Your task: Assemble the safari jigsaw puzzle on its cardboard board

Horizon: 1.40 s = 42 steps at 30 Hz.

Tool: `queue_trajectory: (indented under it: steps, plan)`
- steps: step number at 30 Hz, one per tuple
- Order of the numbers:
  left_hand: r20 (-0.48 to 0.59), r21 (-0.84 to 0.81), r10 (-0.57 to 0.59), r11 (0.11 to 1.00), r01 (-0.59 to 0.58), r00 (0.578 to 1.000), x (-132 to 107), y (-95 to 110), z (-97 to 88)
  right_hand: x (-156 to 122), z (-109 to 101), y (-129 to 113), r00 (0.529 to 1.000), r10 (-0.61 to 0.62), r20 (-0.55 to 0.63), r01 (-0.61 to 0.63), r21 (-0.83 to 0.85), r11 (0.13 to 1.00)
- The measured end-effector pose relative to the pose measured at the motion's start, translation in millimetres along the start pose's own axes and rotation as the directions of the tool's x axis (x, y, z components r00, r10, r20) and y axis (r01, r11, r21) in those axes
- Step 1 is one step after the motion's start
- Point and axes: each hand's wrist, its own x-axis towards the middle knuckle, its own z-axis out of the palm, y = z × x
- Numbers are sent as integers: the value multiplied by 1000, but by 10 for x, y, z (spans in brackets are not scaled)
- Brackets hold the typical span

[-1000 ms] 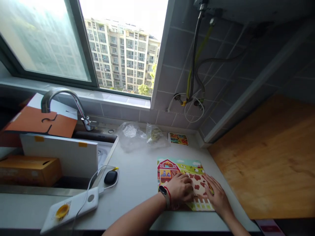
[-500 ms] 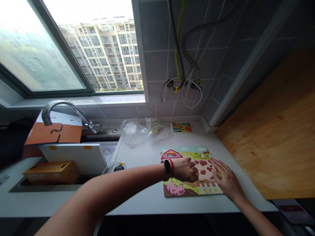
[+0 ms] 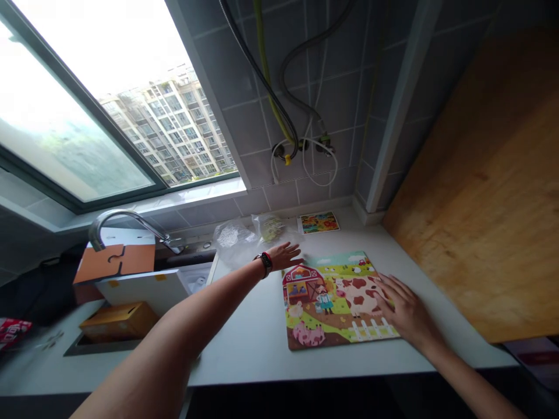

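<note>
Farm-scene board (image 3: 338, 302) lies flat on the white counter (image 3: 244, 355), between the two hands, to the right of and nearer the body than the left one, under the fingers of the right. Going left to right: faucet (image 3: 131, 216) and orange-and-white carton (image 3: 116, 262) well left of the left hand; white panel (image 3: 142, 291) and brown box (image 3: 117, 321) also left, closer to the body. Left forearm slants up from the lower left, elbow side low, arm reaching forward; black-banded tracker (image 3: 265, 265) and red cord on the wrist. Clear plastic bags (image 3: 233, 240) just behind the left hand and off to its left. Left hand (image 3: 283, 256): back up, fingers spread and pointing right, spread wide, nothing seen in it; fingertips near the board's upper left corner, contact with the counter can't be told. Small picture card (image 3: 318, 222) behind and right of that hand, apart from it. Right hand (image 3: 404, 311): forearm comes up from the lower right, back up, fingers extended leftward over the board's right edge by the cow print, thumb set apart, loosely wide, nothing clasped. Wooden panel (image 3: 489, 203) stands right of and beyond it.
</note>
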Motion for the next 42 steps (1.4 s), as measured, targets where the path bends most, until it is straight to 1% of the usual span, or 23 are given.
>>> queue_trajectory:
  steps: [3, 6, 10, 14, 16, 18, 21, 23, 25, 27, 29, 31, 34, 36, 38, 39, 41, 42]
  plan:
    - [54, 1, -79, 997, 79, 995, 4, -98, 60, -9, -9, -6, 1000, 17, 14, -18, 26, 1000]
    - [100, 19, -185, 983, 184, 978, 17, -200, 78, -18, -36, -15, 999, 37, 25, -39, 51, 998]
    - [138, 63, -338, 941, 332, 931, 13, -305, 37, -26, -81, -30, 997, 77, 2, -77, 86, 993]
    - [159, 102, -455, 890, 444, 876, 21, -318, -55, -32, -89, -44, 995, 94, -13, -92, 117, 989]
    - [145, 129, -526, 850, 511, 838, 40, -312, -123, -29, -81, -48, 996, 84, -25, -80, 128, 989]
    - [115, 158, -610, 791, 591, 784, 54, -319, -207, -18, -83, -51, 996, 69, -52, -62, 135, 989]
    - [69, 190, -732, 676, 712, 677, 41, -369, -349, 20, -135, -78, 994, 51, -94, -37, 149, 988]
    - [56, 193, -790, 609, 769, 611, 10, -416, -433, 59, -208, -138, 994, 26, -106, -7, 182, 983]
    - [69, 179, -822, 568, 803, 566, -26, -461, -492, 107, -291, -251, 994, -29, -102, 53, 243, 969]
    - [99, 149, -834, 552, 821, 543, -48, -491, -525, 163, -360, -415, 990, -118, -77, 137, 325, 936]
    - [128, 112, -833, 551, 827, 538, -46, -501, -545, 222, -396, -608, 973, -229, -32, 222, 409, 885]
    - [145, 78, -822, 564, 822, 550, -15, -488, -568, 287, -397, -803, 958, -285, 15, 244, 472, 847]
    - [144, 42, -796, 598, 800, 587, 79, -434, -640, 431, -352, -1060, 925, -377, 48, 292, 545, 786]
    - [128, 24, -777, 623, 782, 616, 160, -389, -709, 589, -297, -1211, 905, -420, 75, 303, 580, 757]
    - [113, 0, -755, 650, 760, 646, 244, -347, -781, 807, -206, -1360, 896, -430, 111, 285, 599, 749]
    - [106, -17, -742, 664, 748, 662, 283, -327, -814, 934, -141, -1436, 904, -404, 141, 244, 605, 758]
    - [89, -61, -713, 693, 718, 696, 359, -286, -869, 1203, 36, -1592, 928, -298, 222, 101, 621, 777]
    - [74, -87, -698, 707, 702, 712, 395, -264, -890, 1334, 146, -1668, 937, -259, 234, 63, 617, 785]
